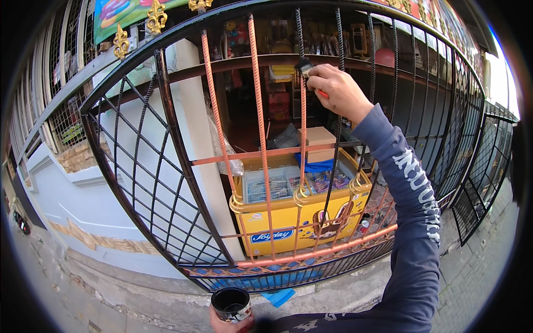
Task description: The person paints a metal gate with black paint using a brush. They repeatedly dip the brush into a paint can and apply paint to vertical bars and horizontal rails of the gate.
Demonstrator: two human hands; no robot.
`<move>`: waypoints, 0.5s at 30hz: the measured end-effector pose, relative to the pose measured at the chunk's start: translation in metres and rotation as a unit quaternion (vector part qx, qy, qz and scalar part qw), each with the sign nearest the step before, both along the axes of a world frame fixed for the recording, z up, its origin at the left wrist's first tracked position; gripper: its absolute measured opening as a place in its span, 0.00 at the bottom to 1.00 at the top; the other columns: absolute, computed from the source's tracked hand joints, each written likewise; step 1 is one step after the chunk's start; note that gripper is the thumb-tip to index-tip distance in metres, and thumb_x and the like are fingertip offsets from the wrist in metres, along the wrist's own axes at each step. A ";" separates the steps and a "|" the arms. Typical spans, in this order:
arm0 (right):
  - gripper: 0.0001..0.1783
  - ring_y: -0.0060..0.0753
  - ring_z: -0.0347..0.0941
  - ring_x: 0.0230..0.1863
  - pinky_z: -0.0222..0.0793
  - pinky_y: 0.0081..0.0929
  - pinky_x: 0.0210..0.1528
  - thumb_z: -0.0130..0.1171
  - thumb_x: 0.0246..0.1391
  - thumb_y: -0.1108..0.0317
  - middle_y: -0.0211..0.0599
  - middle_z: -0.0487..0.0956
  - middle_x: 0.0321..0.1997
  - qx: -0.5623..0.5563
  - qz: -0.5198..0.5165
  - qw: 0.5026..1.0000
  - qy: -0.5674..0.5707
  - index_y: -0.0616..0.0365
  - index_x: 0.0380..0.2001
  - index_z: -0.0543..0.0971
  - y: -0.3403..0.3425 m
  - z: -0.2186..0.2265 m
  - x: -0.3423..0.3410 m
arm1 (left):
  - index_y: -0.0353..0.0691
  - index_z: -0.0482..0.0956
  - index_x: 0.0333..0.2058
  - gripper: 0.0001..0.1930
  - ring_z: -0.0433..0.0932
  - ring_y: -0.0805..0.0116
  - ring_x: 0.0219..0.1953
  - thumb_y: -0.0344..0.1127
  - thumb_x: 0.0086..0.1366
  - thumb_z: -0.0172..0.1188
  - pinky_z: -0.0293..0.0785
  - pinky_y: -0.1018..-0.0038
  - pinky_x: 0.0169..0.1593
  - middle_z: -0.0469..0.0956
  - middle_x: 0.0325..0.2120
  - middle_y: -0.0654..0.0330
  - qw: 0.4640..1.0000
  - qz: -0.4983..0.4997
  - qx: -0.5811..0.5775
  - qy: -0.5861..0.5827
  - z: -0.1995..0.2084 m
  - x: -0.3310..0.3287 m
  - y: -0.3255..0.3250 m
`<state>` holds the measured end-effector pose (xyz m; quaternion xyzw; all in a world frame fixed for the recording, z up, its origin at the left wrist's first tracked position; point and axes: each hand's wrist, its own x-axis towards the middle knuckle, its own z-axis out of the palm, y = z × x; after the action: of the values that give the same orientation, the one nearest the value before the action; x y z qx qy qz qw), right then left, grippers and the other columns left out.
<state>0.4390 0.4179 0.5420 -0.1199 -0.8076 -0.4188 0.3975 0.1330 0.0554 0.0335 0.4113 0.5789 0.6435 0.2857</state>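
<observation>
Toward one o'clock I have the right hand (336,93) pinched narrowly around a short, dark-bristled paintbrush with a red handle (305,67), its tip at an upright ribbed metal bar (303,119) between twelve and one, which is black above the brush and orange below. At six o'clock I see the left hand (221,323) wrapped around a round, black-rimmed cup (241,314), dark inside, though I cannot tell how full. Through the curved black-and-orange metal gate (311,256), I make out a yellow chest freezer (258,225) toward five o'clock and a brown cardboard box (317,136) toward two.
</observation>
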 end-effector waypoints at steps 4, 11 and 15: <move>0.11 0.46 0.77 0.50 0.79 0.40 0.51 0.64 0.47 0.76 0.39 0.80 0.43 -0.041 -0.104 0.993 -0.022 0.57 0.37 0.83 0.001 0.010 -0.003 | 0.36 0.69 0.58 0.47 0.82 0.63 0.47 0.32 0.38 0.86 0.80 0.65 0.52 0.81 0.48 0.54 0.999 -0.008 -0.001 0.031 0.007 0.006 0.005; 0.12 0.45 0.78 0.49 0.78 0.41 0.49 0.62 0.48 0.77 0.39 0.80 0.45 -0.015 -0.040 0.998 -0.042 0.57 0.38 0.84 -0.001 0.015 0.001 | 0.36 0.69 0.58 0.48 0.82 0.63 0.47 0.33 0.37 0.87 0.80 0.64 0.53 0.81 0.48 0.54 0.998 -0.006 0.001 0.067 0.015 0.016 0.011; 0.09 0.48 0.78 0.48 0.77 0.41 0.49 0.62 0.49 0.76 0.41 0.81 0.45 -0.055 -0.071 0.996 -0.011 0.58 0.36 0.82 0.002 0.014 0.005 | 0.36 0.70 0.58 0.47 0.82 0.63 0.47 0.33 0.37 0.87 0.80 0.64 0.52 0.81 0.48 0.53 0.998 -0.005 0.037 0.055 0.011 0.015 0.008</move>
<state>0.4441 0.4195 0.5557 -0.1941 -0.8232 -0.4020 0.3509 0.1482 0.0636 0.0441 0.4593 0.5675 0.6394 0.2415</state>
